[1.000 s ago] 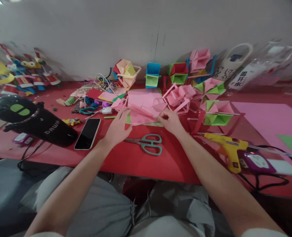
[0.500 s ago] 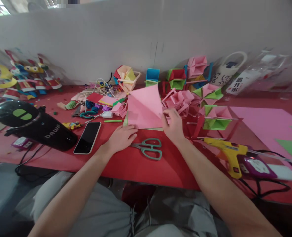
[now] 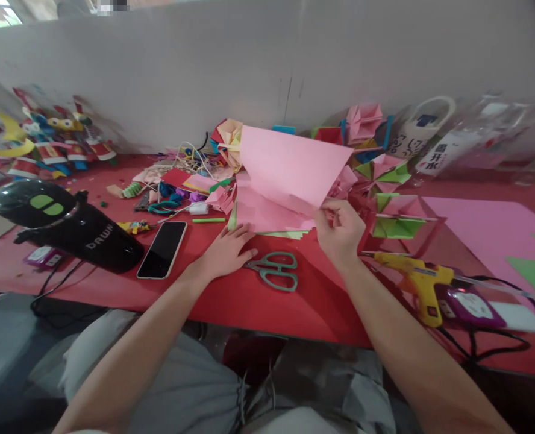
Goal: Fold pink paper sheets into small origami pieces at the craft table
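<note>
My right hand (image 3: 340, 232) pinches the near right corner of a pink sheet (image 3: 294, 166), which is raised and curved above a stack of paper. More pink paper (image 3: 261, 214) lies beneath it, with pale green edges (image 3: 285, 234) showing at the near side. My left hand (image 3: 225, 250) lies flat with spread fingers, its fingertips at the stack's near left corner. Grey-green scissors (image 3: 279, 271) rest just right of my left thumb, untouched, on the red table (image 3: 249, 307).
A phone (image 3: 162, 250) and black tumbler (image 3: 68, 226) stand left. Paper scraps (image 3: 190, 181) and folded paper shapes (image 3: 364, 123) lie behind. At right are a yellow glue gun (image 3: 419, 280), purple power socket (image 3: 470, 306), cables and pink sheets (image 3: 484, 223). A bottle (image 3: 448, 144) is behind.
My right hand has moved right, lifting the pink sheet's corner off the stack so that it now curves upward. My left hand has barely moved.
</note>
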`<state>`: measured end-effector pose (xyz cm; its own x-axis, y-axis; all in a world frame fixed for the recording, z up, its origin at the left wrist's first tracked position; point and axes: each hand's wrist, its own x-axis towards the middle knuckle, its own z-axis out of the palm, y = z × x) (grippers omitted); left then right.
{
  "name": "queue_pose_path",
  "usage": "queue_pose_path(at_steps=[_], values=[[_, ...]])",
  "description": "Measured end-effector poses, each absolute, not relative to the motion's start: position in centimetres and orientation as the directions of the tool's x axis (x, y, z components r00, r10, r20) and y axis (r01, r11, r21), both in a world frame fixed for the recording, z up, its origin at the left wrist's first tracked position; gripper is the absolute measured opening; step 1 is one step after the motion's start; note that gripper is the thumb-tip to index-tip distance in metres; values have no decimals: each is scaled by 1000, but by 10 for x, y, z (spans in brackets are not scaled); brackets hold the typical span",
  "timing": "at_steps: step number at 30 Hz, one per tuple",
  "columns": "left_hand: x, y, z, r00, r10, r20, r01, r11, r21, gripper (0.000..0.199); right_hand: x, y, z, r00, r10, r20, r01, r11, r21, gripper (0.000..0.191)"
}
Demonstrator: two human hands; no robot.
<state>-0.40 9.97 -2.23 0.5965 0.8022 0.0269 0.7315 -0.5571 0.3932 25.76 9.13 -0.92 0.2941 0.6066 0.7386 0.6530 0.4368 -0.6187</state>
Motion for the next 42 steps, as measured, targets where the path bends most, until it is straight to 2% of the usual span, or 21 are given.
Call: queue_pose_path(at_steps=[2, 4, 6, 8, 10, 13, 16, 18, 21, 23, 26, 30, 33, 35, 38, 42], values=[[-6, 99, -18, 558, 827, 77, 692, -514, 507, 42, 254, 85, -5, 274, 635, 723, 595, 479, -646, 11], [-10, 99, -12, 459, 881, 116, 605, -406, 685, 40, 253, 80, 1, 265, 646, 716, 483, 554, -678, 8], [-17, 97, -3, 349, 931, 104, 425, -256, 868, 45, 257, 74, 9, 189, 721, 666, 362, 579, -730, 8], [-27, 94, 8, 329, 944, 23, 182, -87, 979, 56, 262, 68, 17, 42, 806, 590, 285, 556, -781, 6], [-38, 89, 19, 401, 913, -75, -2, 82, 997, 70, 263, 62, 24, -195, 816, 545, 227, 578, -784, 2], [-50, 77, 31, 346, 928, -135, -34, 156, 987, 88, 256, 52, 31, -551, 737, 392, 196, 571, -797, 14], [-54, 69, 34, 240, 953, -185, 79, 171, 982, 67, 243, 46, 35, -736, 619, 276, 198, 586, -786, 18], [-53, 68, 33, 183, 968, -172, 232, 127, 964, 55, 241, 45, 35, -792, 575, 203, 226, 586, -778, 21], [-55, 69, 36, 76, 996, 48, 478, -79, 875, 57, 247, 49, 34, -763, 634, 125, 326, 545, -773, 51], [-62, 70, 43, -18, 991, 133, 545, -102, 832, 55, 253, 53, 31, -688, 722, 76, 436, 495, -752, 56], [-83, 69, 55, -224, 971, 79, 415, 22, 910, 56, 252, 56, 24, -607, 794, -30, 614, 444, -653, 42], [-113, 69, 65, -405, 910, 93, 220, -2, 975, 58, 238, 52, 16, -618, 782, -79, 707, 509, -491, 43], [-124, 70, 69, -488, 869, 83, 160, -5, 987, 52, 235, 50, 14, -586, 804, -101, 733, 473, -488, 45], [-124, 70, 73, -516, 855, 51, 117, 11, 993, 47, 239, 52, 14, -561, 814, -154, 749, 420, -513, 39], [-118, 68, 81, -536, 844, 3, 86, 51, 995, 43, 244, 55, 13, -545, 815, -197, 762, 383, -522, 24], [-108, 62, 88, -502, 864, -32, 56, 69, 996, 33, 242, 54, 17, -530, 824, -200, 786, 389, -480, 22]])
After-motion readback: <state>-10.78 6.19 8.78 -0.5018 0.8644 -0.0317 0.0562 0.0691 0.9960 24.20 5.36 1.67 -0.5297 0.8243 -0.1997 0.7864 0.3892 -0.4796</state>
